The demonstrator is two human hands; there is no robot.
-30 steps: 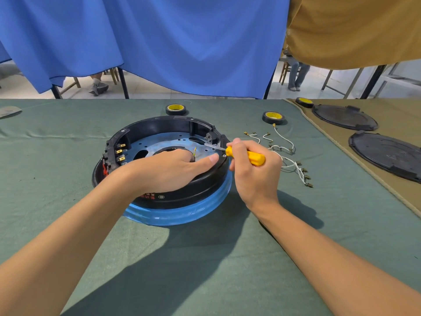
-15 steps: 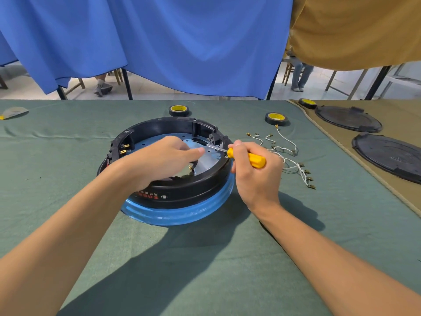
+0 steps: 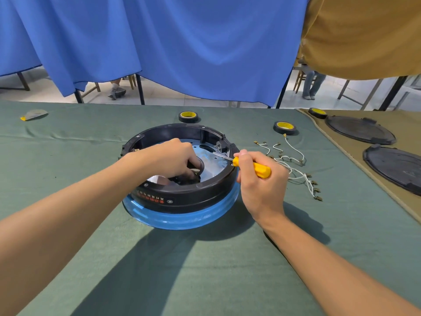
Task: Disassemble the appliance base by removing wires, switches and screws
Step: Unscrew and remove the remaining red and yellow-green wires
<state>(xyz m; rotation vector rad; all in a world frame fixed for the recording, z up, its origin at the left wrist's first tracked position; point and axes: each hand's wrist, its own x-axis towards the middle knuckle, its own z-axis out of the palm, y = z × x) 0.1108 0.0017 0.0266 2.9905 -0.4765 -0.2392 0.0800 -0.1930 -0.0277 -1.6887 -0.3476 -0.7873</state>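
The base [image 3: 182, 197] sits mid-table on the green cloth [image 3: 205, 270]. It is a black plastic ring on a blue lip, with a bluish metal plate [image 3: 211, 166] inside. I'd judge it light but rigid and apt to skate on the cloth, so the sturdy outer wall or the middle looks the place to hold it down. The left hand [image 3: 168, 159] reaches in over the base's near-left wall, knuckles up and fingers curled down into its centre; whether they pinch anything there I cannot tell. The right hand [image 3: 262, 185], just right of the base, is wrapped around a yellow screwdriver [image 3: 257, 168]. Its shaft slants over the wall towards a black block [image 3: 222, 144] at the far-right inner wall. Thin, floppy wires [image 3: 293, 169] lie loose right of the base, and two tape rolls [image 3: 188, 117] lie beyond it.
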